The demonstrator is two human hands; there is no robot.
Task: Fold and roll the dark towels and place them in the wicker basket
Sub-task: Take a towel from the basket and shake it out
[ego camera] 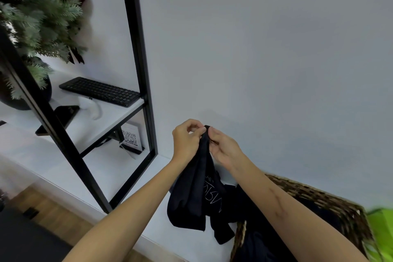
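Note:
A dark towel (195,195) with thin white lettering hangs from both hands above the white ledge, its lower end bunched on the surface. My left hand (186,140) pinches its top edge from the left. My right hand (224,148) pinches the same top edge from the right, fingertips almost touching the other hand. The wicker basket (314,195) stands at the lower right under my right forearm, with more dark cloth (257,242) inside it and spilling over its near rim.
A black metal shelf frame (140,66) rises at the left. Its white shelf carries a black keyboard (100,91), a white mouse (90,105), a dark phone (61,118) and a potted plant (36,19). A QR-code card (130,138) stands below. Something bright green (381,232) lies at the right edge.

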